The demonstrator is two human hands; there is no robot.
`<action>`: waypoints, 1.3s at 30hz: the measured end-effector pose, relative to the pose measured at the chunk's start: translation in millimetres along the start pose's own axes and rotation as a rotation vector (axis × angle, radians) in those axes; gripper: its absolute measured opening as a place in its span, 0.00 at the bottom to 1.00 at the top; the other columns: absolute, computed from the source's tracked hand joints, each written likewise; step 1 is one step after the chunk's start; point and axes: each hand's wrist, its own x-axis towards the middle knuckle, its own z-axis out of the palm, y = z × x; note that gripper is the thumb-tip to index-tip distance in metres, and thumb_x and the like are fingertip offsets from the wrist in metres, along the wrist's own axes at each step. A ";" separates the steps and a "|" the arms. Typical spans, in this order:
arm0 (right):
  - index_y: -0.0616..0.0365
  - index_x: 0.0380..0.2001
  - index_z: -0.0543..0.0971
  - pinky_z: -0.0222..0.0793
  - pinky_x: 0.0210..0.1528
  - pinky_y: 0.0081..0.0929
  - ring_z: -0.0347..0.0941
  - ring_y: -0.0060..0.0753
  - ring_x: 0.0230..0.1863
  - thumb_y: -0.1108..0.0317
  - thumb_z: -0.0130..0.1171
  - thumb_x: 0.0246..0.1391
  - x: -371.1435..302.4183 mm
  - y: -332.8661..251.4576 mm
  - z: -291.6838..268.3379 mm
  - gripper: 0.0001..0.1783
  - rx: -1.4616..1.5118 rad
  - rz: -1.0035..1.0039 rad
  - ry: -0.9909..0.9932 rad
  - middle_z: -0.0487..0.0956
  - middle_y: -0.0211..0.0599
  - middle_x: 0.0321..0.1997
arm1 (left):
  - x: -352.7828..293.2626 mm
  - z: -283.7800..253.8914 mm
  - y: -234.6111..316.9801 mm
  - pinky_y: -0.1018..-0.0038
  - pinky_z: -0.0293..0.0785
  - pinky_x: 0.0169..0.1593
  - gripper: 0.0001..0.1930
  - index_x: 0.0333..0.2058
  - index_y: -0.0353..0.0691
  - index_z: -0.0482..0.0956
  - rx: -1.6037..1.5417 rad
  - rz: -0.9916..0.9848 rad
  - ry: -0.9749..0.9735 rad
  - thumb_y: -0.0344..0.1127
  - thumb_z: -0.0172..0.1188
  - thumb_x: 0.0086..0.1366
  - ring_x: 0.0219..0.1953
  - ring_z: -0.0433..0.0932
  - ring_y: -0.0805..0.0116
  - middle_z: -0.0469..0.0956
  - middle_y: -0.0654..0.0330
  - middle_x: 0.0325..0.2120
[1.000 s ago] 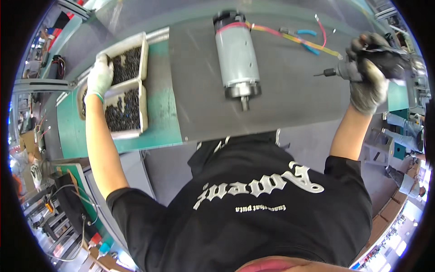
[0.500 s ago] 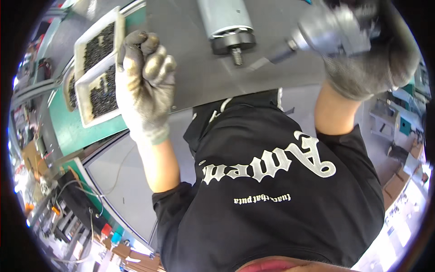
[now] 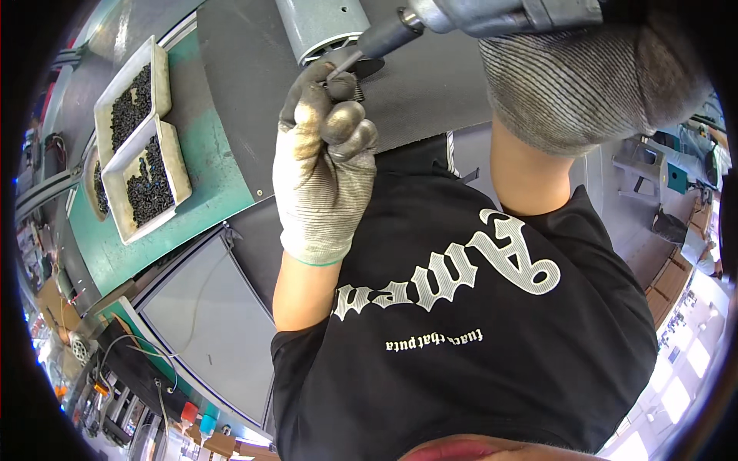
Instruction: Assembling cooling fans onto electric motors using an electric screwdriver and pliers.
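Observation:
My right hand [image 3: 576,92], in a grey-white knit glove, grips a grey metal power screwdriver [image 3: 500,15] whose black nose points left. Its thin bit [image 3: 346,64] reaches the fingertips of my left hand [image 3: 327,165]. That hand wears a glove with dark, worn fingertips, thumb and forefinger pinched together with the other fingers curled. Anything small in the pinch is too hidden to name. Right behind these fingers lies a grey metal cylinder [image 3: 324,31] with a black end cap [image 3: 370,66]. My fingers partly cover the threaded shaft at its end.
Two white trays [image 3: 183,173] of small black parts stand on the green mat [image 3: 219,165] to the left. Beside them sits a round container [image 3: 98,201], partly hidden. A dark mat [image 3: 238,84] covers the worktop under the cylinder. Beyond the bench stand shelves and boxes.
My left hand has moved right, from beside the trays to the cylinder's end. The screwdriver has come left, its bit now at my left fingertips. The whole view has shifted somewhat.

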 end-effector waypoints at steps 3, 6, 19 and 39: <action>0.64 0.56 0.65 0.70 0.42 0.25 0.70 0.35 0.43 0.68 0.58 0.52 -13.9 55.8 8.2 0.28 0.000 -0.010 0.013 0.71 0.40 0.44 | 1.8 -2.1 -5.2 0.90 0.66 0.25 0.18 0.51 0.34 0.71 -0.029 -0.069 0.029 0.35 0.60 0.67 0.26 0.66 0.84 0.72 0.61 0.37; 0.64 0.56 0.65 0.70 0.42 0.25 0.70 0.35 0.43 0.68 0.57 0.53 -19.6 54.6 12.9 0.28 0.000 -0.013 0.023 0.72 0.40 0.45 | 0.0 -10.7 -11.4 0.89 0.67 0.25 0.17 0.50 0.35 0.71 -0.055 -0.074 0.056 0.36 0.60 0.66 0.27 0.69 0.84 0.72 0.61 0.37; 0.65 0.57 0.64 0.74 0.41 0.25 0.72 0.35 0.45 0.68 0.55 0.57 -33.4 49.0 27.0 0.26 -0.081 0.010 0.111 0.73 0.40 0.46 | -22.2 -21.2 -30.4 0.84 0.64 0.23 0.15 0.42 0.36 0.74 0.307 -0.099 0.231 0.44 0.57 0.68 0.16 0.64 0.82 0.74 0.65 0.27; 0.67 0.52 0.70 0.77 0.37 0.25 0.76 0.32 0.38 0.68 0.58 0.56 -19.8 57.4 16.6 0.22 -0.283 -0.122 0.274 0.77 0.41 0.40 | -0.8 -22.2 -19.5 0.75 0.75 0.36 0.17 0.48 0.32 0.70 0.565 -0.140 0.395 0.40 0.57 0.68 0.32 0.77 0.71 0.77 0.56 0.38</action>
